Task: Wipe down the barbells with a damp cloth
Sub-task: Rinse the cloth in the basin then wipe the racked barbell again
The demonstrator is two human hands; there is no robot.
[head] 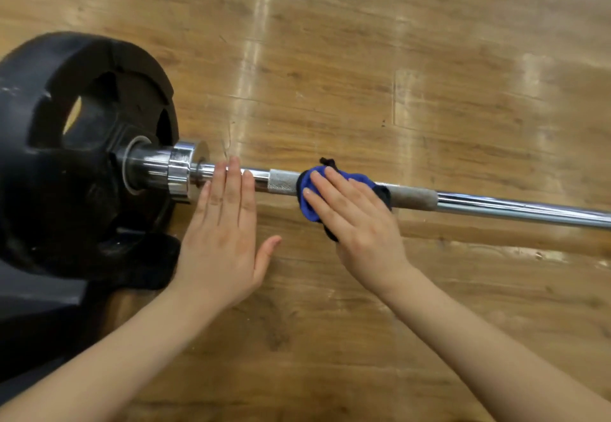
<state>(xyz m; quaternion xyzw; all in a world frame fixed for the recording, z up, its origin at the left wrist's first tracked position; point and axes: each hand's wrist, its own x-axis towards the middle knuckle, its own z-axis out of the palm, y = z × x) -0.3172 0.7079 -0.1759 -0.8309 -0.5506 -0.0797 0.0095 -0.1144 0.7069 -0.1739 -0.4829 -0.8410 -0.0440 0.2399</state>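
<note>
A chrome barbell (496, 205) lies across a wooden floor, running from a black weight plate (76, 144) on the left out past the right edge. A blue and black cloth (309, 208) is draped over the bar's knurled section. My right hand (357, 220) lies flat on the cloth with straight fingers, pressing it onto the bar. My left hand (224, 233) is flat too, its straight fingertips resting on the smooth bar beside the chrome collar (180, 167).
The wooden floor (363, 74) spreads all around the bar. A dark object (39, 296) lies under and beside the plate at the lower left.
</note>
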